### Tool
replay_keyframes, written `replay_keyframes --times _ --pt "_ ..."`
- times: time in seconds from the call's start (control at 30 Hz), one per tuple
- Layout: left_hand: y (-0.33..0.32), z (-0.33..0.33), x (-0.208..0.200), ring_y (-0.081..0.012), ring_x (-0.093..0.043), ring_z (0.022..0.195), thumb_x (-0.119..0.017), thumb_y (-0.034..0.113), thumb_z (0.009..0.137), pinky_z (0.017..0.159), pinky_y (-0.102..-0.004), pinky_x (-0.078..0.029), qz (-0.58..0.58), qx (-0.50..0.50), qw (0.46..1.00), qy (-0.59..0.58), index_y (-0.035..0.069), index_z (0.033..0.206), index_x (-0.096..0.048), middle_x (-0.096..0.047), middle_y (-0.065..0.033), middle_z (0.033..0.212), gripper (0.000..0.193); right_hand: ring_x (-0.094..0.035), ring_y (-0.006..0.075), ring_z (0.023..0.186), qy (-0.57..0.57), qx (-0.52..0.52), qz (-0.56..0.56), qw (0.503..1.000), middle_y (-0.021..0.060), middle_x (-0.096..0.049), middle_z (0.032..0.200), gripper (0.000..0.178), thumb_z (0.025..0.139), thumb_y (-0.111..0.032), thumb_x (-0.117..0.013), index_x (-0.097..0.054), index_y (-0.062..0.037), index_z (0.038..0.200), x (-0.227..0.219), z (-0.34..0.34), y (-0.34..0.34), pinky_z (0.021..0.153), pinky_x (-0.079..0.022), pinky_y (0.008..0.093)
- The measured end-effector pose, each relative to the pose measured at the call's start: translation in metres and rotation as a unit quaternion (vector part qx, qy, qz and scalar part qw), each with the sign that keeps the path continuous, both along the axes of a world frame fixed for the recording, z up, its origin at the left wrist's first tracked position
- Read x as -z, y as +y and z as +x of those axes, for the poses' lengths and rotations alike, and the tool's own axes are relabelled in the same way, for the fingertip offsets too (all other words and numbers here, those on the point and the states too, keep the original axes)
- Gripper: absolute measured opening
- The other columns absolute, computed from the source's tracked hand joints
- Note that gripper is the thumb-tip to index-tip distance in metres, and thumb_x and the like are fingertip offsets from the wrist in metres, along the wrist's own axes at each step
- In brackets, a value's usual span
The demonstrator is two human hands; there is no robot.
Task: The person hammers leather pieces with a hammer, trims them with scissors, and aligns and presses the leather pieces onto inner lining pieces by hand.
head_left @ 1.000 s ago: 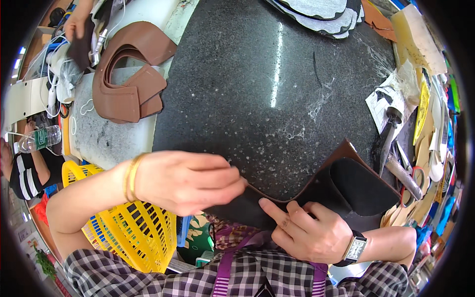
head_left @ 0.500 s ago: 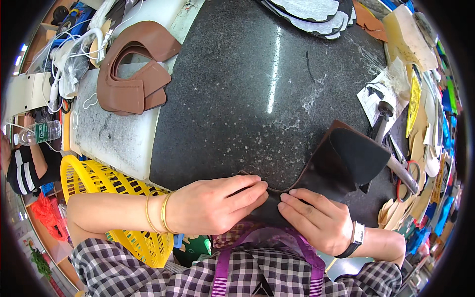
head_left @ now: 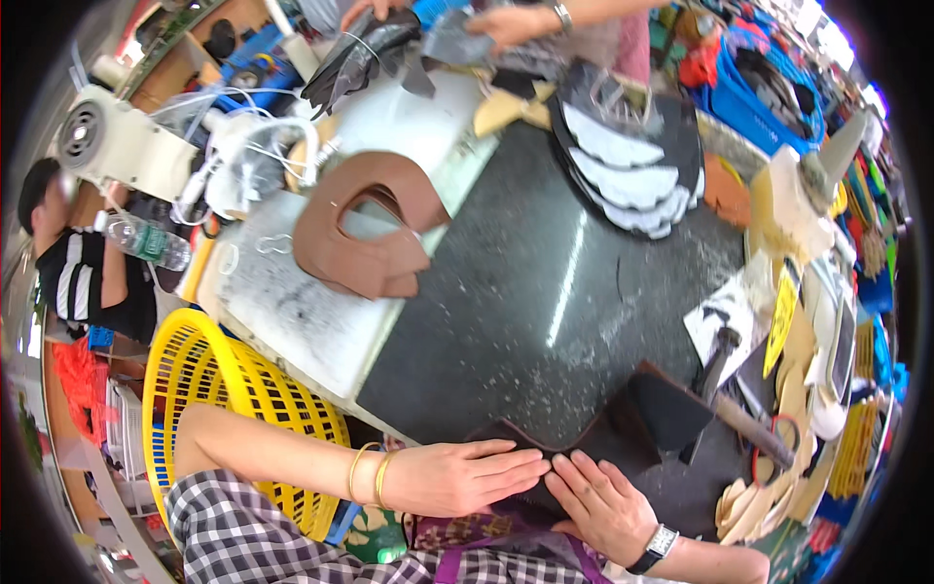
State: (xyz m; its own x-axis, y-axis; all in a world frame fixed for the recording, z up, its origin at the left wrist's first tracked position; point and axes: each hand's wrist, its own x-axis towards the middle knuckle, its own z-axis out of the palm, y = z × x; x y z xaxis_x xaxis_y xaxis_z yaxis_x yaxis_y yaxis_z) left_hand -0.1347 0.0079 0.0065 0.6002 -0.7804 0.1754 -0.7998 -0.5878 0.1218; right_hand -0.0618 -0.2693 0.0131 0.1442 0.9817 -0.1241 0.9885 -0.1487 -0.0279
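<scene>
A dark brown leather piece (head_left: 605,428) lies along the near edge of the black slab, its right part folded over to show a black side (head_left: 669,417). My left hand (head_left: 457,478) rests on its near edge with the fingers stretched flat. Beside it, my right hand (head_left: 601,508) lies palm down on the leather, fingers extended and slightly spread. The two hands' fingertips nearly meet at the middle of the curved edge. What lies under the palms is hidden. A hammer (head_left: 751,428) sits by the folded end of the leather.
Scissors (head_left: 781,450) and cut tan pieces (head_left: 754,506) lie at the right. Brown curved leather pieces (head_left: 336,243) are stacked on the white board. Black pieces with pale patches (head_left: 628,180) sit at the back. A yellow basket (head_left: 248,380) stands left. Another person's hand (head_left: 511,24) holds grey material.
The view has shifted, bringing more of the far table and another person's hands into sight. My fingers have gone from pinching the leather's edge to lying flat on it.
</scene>
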Motion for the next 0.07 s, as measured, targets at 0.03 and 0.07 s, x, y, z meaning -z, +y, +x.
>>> replay_keyframes --times 0.03,0.07 --pt "0.0106 -0.0047 0.0026 -0.0321 -0.045 0.134 -0.058 0.025 0.082 0.112 -0.0367 -0.038 -0.026 0.008 0.999 0.019 -0.003 0.133 -0.053 -0.051 -0.0139 0.142 0.058 -0.04 0.0246 0.139 -0.008 -0.007 0.014 1.0 0.0098 -0.043 0.151 0.079 0.076 -0.049 -0.066 -0.047 -0.0134 0.144 0.0048 0.002 -0.0063 0.115 -0.025 0.0414" --pt "0.0193 -0.0071 0.003 -0.0347 -0.04 0.139 -0.057 0.023 0.083 0.115 -0.0358 -0.034 0.003 0.012 0.999 0.034 0.0 0.142 -0.046 -0.042 -0.0132 0.151 0.064 -0.039 0.0246 0.14 -0.018 -0.013 0.021 1.0 0.0099 -0.041 0.153 0.078 0.077 -0.048 -0.066 -0.046 -0.0163 0.146 0.0069 0.0075 -0.0139 0.116 -0.024 0.041"
